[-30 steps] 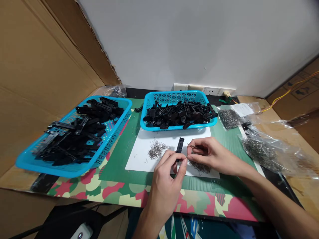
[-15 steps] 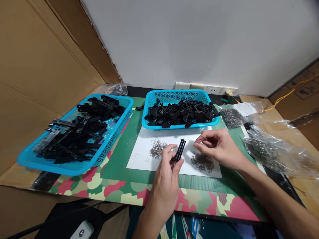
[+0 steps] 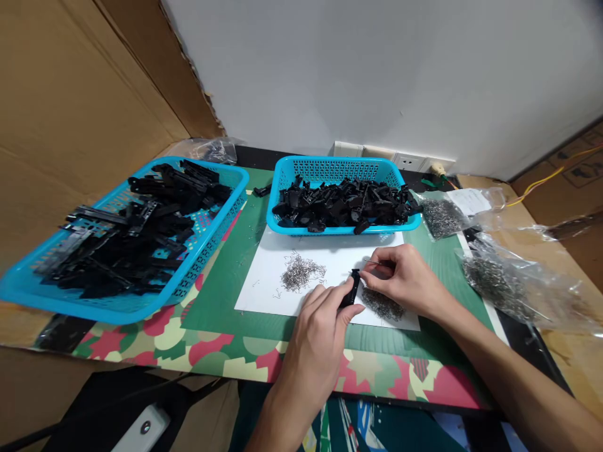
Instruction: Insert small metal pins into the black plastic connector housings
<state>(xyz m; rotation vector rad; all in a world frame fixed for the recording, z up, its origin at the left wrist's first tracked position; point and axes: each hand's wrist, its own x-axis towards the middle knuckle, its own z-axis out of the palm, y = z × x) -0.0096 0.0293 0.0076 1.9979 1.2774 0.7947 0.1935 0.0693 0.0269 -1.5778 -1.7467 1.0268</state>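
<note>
My left hand grips a slim black plastic part, held upright above the white paper. Close to the top of that part is my right hand, its thumb and forefinger pinched. A thin metal pin-like tool sticks out leftward from those fingers; anything smaller in the pinch is hidden. Below the right hand lies a heap of small dark springs, partly covered. Another heap of small wire springs is spread on the paper to the left.
A blue basket of long black parts stands at left. Behind the paper is a second blue basket full of smaller black pieces. Plastic bags of metal bits lie at right. Wall sockets line the back.
My left hand has turned the black part and brought it right, closer to my right hand. The right fingers now meet its top end. The view has shifted slightly.
</note>
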